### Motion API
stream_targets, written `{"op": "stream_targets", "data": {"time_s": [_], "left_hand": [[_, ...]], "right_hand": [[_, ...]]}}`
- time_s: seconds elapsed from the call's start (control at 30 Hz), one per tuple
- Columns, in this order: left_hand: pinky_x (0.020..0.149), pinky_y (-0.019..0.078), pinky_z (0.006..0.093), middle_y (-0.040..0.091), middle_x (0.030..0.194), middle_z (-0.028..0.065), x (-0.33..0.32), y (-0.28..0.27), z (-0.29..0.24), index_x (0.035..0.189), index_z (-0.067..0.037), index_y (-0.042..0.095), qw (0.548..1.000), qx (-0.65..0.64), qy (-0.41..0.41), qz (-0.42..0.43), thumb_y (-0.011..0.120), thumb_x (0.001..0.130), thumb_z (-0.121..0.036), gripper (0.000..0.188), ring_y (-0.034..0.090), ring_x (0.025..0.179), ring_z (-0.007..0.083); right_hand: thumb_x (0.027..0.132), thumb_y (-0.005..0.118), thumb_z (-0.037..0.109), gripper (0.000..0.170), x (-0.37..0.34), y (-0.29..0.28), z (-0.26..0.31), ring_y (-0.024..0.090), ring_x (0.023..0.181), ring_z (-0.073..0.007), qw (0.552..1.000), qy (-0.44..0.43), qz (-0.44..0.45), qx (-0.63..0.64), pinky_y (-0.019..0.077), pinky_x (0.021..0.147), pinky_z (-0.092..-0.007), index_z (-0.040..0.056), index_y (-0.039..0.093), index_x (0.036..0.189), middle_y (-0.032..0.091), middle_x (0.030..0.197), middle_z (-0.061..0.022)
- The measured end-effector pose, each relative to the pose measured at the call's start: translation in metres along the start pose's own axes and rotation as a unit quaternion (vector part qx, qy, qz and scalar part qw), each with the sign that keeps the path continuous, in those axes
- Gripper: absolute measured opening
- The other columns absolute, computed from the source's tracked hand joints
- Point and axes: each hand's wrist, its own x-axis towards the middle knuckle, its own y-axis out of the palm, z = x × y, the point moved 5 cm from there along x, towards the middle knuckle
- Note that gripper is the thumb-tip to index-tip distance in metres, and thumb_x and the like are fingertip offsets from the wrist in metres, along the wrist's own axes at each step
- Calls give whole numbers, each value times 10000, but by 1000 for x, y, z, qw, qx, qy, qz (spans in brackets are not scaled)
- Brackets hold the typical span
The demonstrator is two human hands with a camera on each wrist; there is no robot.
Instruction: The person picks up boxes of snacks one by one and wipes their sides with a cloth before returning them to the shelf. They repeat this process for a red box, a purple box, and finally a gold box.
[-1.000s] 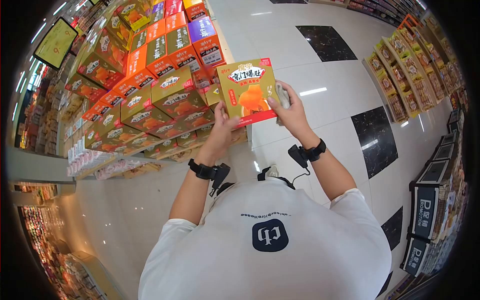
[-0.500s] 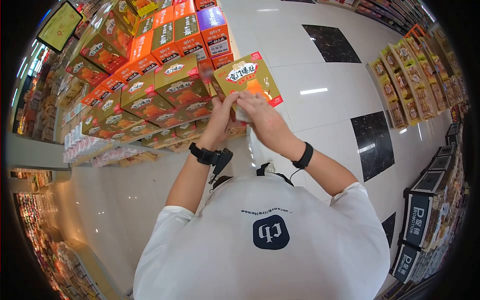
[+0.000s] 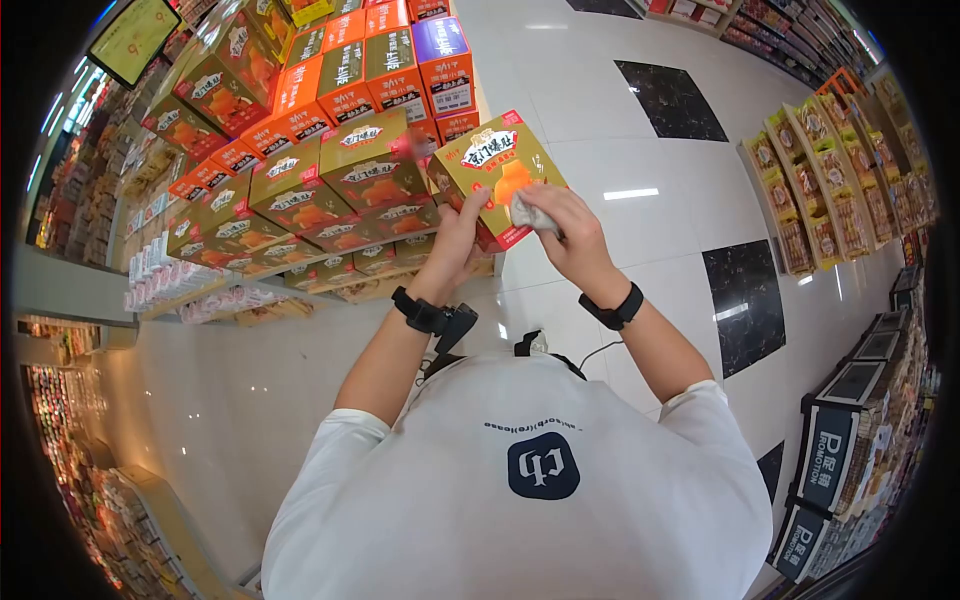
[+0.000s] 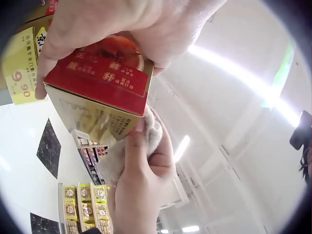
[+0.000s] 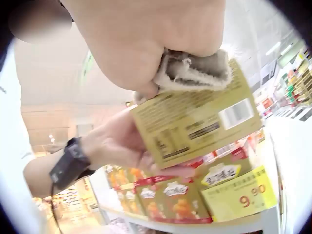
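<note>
A gold and red food carton (image 3: 488,152) is held up in front of the display stack, tilted, its printed face turned up. My left hand (image 3: 455,243) grips it by the lower left side, with fingers wrapped round the box in the left wrist view. My right hand (image 3: 578,236) pinches a crumpled grey cloth (image 3: 530,214) against the carton's lower right part. Seen from the right wrist, the folded cloth (image 5: 195,73) lies along the edge of a gold side panel with a barcode (image 5: 238,113).
To the left stand stacked gold cartons (image 3: 285,190) and orange boxes (image 3: 340,92) on a display shelf. A yellow price tag (image 5: 239,197) hangs at its edge. Across the tiled floor (image 3: 640,160) is a rack of yellow packets (image 3: 815,180); black promotion bins (image 3: 832,440) stand at the right.
My right hand left the carton's right side, swept the cloth over to the lower left near my left hand, then came back right. The carton has tilted; my left hand keeps its hold.
</note>
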Motion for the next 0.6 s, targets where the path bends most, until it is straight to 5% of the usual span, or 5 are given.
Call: {"op": "stream_targets", "data": {"time_s": [0.23, 0.33, 0.43, 0.47, 0.6], "left_hand": [[734, 620, 345, 565, 1253, 179, 9, -2, 4, 1364, -20, 250, 995, 76, 69, -12, 702, 949, -323, 684, 684, 1010, 224], [827, 579, 335, 544, 1278, 163, -9, -1, -12, 1350, -15, 272, 982, 148, 119, -21, 721, 938, -263, 658, 637, 1080, 208], [957, 525, 339, 521, 1313, 149, -8, -12, 0, 1343, -27, 291, 951, 239, 195, 13, 745, 914, -212, 651, 574, 1182, 193], [1000, 505, 345, 514, 1332, 155, -8, -12, 1, 1358, -39, 284, 929, 268, 253, 43, 768, 890, -190, 690, 553, 1213, 196], [1094, 421, 420, 457, 1389, 209, -8, -25, 15, 1463, -60, 209, 910, 308, 249, 122, 867, 761, -393, 1019, 482, 1305, 309]], "right_hand": [[681, 553, -171, 512, -17, -8, -5, 649, 1106, -360, 993, -107, 46, 7, 523, 1003, -460, 23, 664, 1141, 675, 1176, -151], [875, 590, -92, 421, -26, -28, -72, 676, 1017, -226, 963, 241, -77, 88, 548, 866, -342, 34, 592, 1277, 678, 1148, -130], [966, 641, 47, 436, -21, -32, -93, 629, 1068, -161, 883, 351, -82, 302, 526, 858, -293, 46, 527, 1387, 655, 1188, -95], [933, 749, 203, 636, -20, -28, -94, 590, 1161, -178, 860, 369, -24, 352, 516, 917, -306, 61, 453, 1478, 619, 1262, -86], [750, 905, 171, 989, -27, -13, -76, 535, 1288, -197, 859, 329, 155, 361, 474, 1047, -351, 45, 335, 1548, 583, 1374, -100]]}}
